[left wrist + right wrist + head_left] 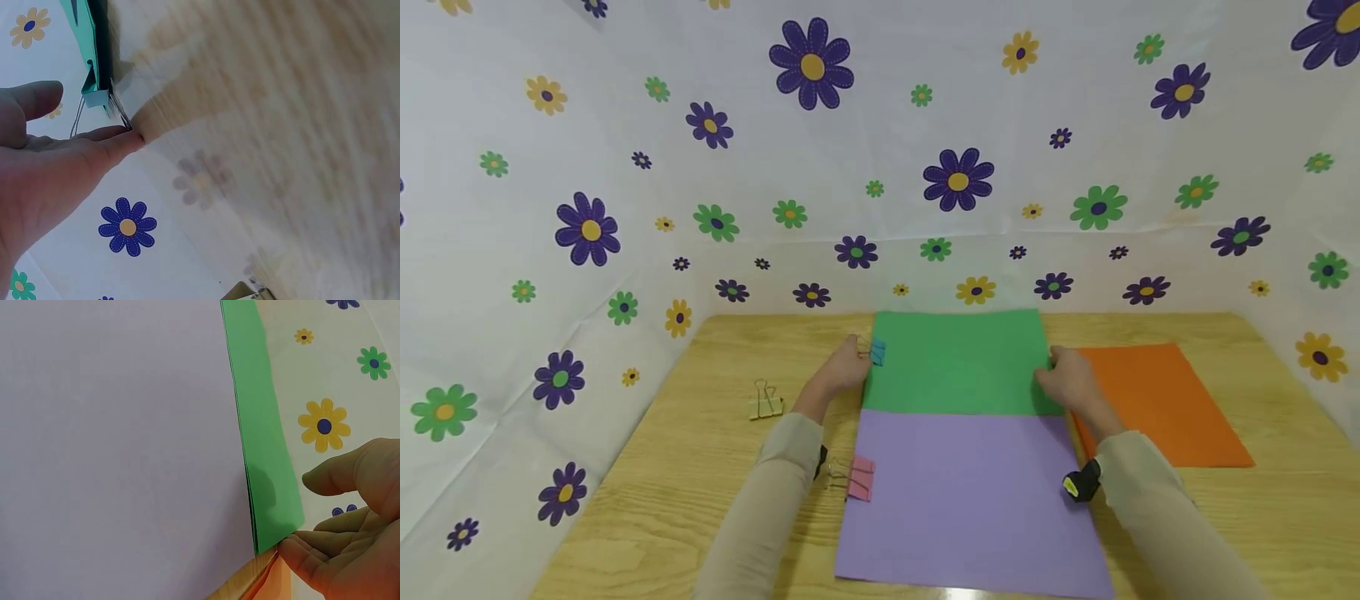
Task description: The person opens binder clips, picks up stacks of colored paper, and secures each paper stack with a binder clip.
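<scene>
A green sheet [958, 362] lies at the far side of the table, and a purple sheet [962, 500] is nearer. A blue binder clip [877, 352] sits on the left edge of the green sheet. Beside this clip is my left hand [844, 367]; in the left wrist view its extended fingers touch the clip's wire handle [123, 112], thumb apart. On the opposite edge, my right hand [1069, 382] rests its fingertips at the green paper's side, with the thumb raised away from it. A pink binder clip [861, 478] grips the purple sheet's left edge.
A yellow binder clip [765, 404] lies on the wooden table [647, 517] at the left. Orange paper [1165, 408] lies to the right, partly behind my right arm. White flowered cloth [880, 125] walls in the back and sides.
</scene>
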### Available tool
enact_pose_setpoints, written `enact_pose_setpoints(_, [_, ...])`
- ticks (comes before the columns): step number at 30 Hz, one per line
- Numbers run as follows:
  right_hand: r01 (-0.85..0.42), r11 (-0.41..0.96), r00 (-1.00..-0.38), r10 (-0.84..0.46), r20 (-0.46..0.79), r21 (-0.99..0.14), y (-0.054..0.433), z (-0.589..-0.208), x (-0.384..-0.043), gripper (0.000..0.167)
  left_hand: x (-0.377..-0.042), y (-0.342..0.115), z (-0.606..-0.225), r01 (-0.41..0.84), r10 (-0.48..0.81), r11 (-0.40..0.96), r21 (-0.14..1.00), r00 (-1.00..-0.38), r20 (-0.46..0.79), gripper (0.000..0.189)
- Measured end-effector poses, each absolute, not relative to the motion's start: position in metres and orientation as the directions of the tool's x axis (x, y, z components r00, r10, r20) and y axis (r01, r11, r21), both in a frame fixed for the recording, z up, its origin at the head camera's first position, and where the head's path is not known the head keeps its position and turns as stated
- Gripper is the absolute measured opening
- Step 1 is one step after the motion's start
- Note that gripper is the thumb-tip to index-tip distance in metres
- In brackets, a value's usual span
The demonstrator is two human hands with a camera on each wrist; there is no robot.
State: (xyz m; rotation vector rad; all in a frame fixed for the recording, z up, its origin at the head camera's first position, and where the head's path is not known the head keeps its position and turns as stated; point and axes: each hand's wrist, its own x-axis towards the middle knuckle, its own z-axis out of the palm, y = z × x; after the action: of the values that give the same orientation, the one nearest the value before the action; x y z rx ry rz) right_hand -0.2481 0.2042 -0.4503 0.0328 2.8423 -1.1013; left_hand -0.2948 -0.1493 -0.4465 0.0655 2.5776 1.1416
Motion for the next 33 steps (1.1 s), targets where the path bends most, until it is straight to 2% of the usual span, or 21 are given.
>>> enact_pose_setpoints(3, [0.059,0.741,-0.994,-0.015,-0.105,-0.669,0.203,-0.451,-0.247,0.062,-0.292,-0.149,-0.447,-0.092,0.177,0.683,0.725,-0.942,-0.285,0.068])
enact_pose_setpoints(16, [0.044,0.758,-0.997,-0.011,-0.081,-0.651,0.202,-0.451,-0.241,0.062,-0.292,-0.150,-0.445,-0.070,0.208,0.702,0.709,-0.931,-0.299,0.070])
enact_pose_setpoints(25, [0.051,0.733,-0.995,-0.021,-0.097,-0.678,0.202,-0.447,-0.236,0.064,-0.291,-0.153,-0.442,-0.063,0.218,0.687,0.724,-0.933,-0.288,0.073])
enact_pose_setpoints(33, [-0.043,0.670,-0.998,-0.068,-0.003,-0.741,0.204,-0.436,-0.219,0.062,-0.277,-0.159,-0.435,-0.004,0.239,0.671,0.741,-0.945,-0.221,0.075])
